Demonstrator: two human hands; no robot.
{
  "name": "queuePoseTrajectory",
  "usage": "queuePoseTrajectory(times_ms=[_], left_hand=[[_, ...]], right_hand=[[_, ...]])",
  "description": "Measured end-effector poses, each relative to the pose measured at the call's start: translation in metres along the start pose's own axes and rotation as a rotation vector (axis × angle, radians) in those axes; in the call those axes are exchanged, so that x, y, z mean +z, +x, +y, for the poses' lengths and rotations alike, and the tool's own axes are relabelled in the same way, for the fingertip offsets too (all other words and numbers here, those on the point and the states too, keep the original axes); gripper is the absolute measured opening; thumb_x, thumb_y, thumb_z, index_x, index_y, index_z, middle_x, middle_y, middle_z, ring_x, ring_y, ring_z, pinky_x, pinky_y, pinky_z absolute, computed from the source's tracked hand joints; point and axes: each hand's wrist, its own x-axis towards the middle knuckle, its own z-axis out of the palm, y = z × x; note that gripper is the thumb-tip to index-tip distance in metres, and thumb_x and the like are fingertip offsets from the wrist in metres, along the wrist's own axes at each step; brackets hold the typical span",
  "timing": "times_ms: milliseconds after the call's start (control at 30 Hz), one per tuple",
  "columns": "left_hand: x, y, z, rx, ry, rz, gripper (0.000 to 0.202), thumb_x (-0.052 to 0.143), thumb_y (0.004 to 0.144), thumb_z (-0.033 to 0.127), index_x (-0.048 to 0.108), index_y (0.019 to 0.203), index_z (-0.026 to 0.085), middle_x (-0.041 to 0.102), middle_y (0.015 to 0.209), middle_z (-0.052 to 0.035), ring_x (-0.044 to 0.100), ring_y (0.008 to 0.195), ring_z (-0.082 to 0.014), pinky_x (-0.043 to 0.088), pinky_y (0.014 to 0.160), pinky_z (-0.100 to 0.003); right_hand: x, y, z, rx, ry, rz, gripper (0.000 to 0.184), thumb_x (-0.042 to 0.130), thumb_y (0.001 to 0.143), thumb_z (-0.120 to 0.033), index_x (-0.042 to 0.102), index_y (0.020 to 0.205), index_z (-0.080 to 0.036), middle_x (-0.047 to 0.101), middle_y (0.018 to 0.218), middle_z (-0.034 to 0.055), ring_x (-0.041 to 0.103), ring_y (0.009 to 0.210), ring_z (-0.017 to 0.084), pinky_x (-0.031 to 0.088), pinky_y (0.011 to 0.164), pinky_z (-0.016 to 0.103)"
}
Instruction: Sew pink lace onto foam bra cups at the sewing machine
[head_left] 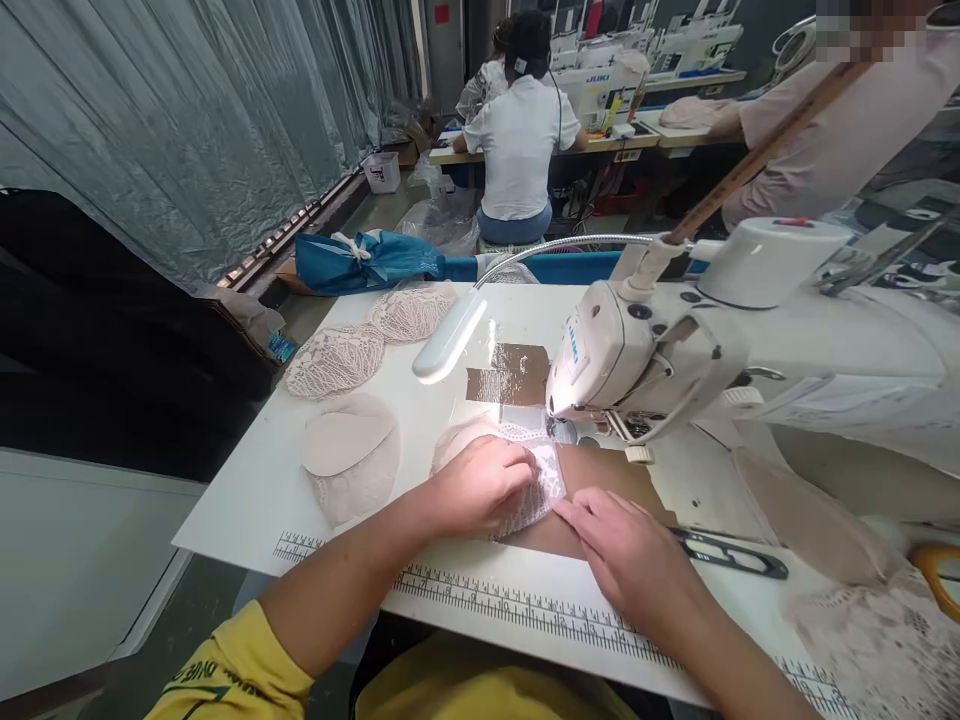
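A pale lace bra cup (541,487) lies on the sewing table just in front of the machine's needle area. My left hand (484,482) rests on it with curled fingers, gripping the lace. At the cup's right corner, the thumb and index finger of my right hand (626,545) pinch the edge. The white JUKI sewing machine (600,345) stands beyond both hands, its needle partly hidden behind the head. Brown tape (611,478) covers the table under and beside the cup.
Two joined lace cups (337,360) and a smooth cup piece (351,450) lie to the left. A lamp (450,335) hangs over the table. A black tool (731,553), lace fabric (877,630) and orange-handled scissors (937,575) sit right. A co-worker (517,150) sits ahead.
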Motion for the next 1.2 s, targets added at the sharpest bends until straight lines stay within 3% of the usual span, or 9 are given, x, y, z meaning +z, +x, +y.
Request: queuePoseTrajectory(times_ms=[267,567,833,933,1067,1200], left_hand=[[0.002,0.001,0.004,0.111,0.179,-0.081,0.026,0.043,0.096,0.025,0.063,0.113,0.022,0.057,0.083,-0.0055,0.046,0.077,-0.0167,0.033,0.082,-0.035],[0.001,0.000,0.007,0.089,0.284,-0.083,0.027,0.044,0.094,0.019,0.061,0.115,0.022,0.054,0.076,-0.0036,0.044,0.071,-0.0160,0.030,0.081,-0.039],[0.005,0.000,0.007,0.099,0.299,-0.069,0.029,0.044,0.092,0.017,0.060,0.116,0.020,0.054,0.076,-0.0044,0.045,0.073,-0.0173,0.031,0.081,-0.040],[0.006,0.000,0.006,0.098,0.282,-0.051,0.029,0.046,0.091,0.016,0.060,0.116,0.020,0.055,0.083,-0.0065,0.048,0.079,-0.0191,0.033,0.083,-0.041],[0.006,0.001,0.006,0.133,0.226,-0.030,0.028,0.043,0.094,0.018,0.061,0.115,0.017,0.058,0.107,-0.0111,0.050,0.096,-0.0215,0.037,0.085,-0.038],[0.004,0.001,0.009,0.108,0.204,-0.043,0.030,0.038,0.096,0.019,0.058,0.118,0.014,0.058,0.117,-0.0117,0.052,0.091,-0.0198,0.043,0.077,-0.033]], right_hand=[[0.014,-0.014,-0.003,-0.014,-0.109,0.061,0.041,0.038,0.082,-0.001,0.060,0.113,-0.016,0.059,0.084,0.0050,0.051,0.075,0.017,0.036,0.066,0.027],[0.017,-0.017,-0.001,-0.005,-0.103,0.070,0.042,0.038,0.084,-0.001,0.059,0.117,-0.017,0.058,0.084,0.0044,0.048,0.075,0.017,0.034,0.067,0.028],[0.012,-0.016,0.002,-0.016,-0.015,0.073,0.041,0.039,0.087,-0.003,0.056,0.121,-0.016,0.059,0.091,0.0053,0.051,0.078,0.016,0.041,0.071,0.027],[0.011,-0.015,0.004,0.012,0.010,0.087,0.042,0.038,0.088,-0.003,0.053,0.126,-0.014,0.059,0.096,0.0068,0.052,0.082,0.016,0.043,0.073,0.025],[0.012,-0.011,0.003,0.028,-0.097,0.071,0.043,0.036,0.086,-0.002,0.059,0.121,-0.014,0.059,0.088,0.0060,0.052,0.075,0.016,0.043,0.064,0.025],[0.016,-0.009,0.002,0.003,-0.181,0.054,0.049,0.037,0.078,0.003,0.062,0.117,-0.014,0.059,0.085,0.0063,0.052,0.072,0.017,0.043,0.063,0.026]])
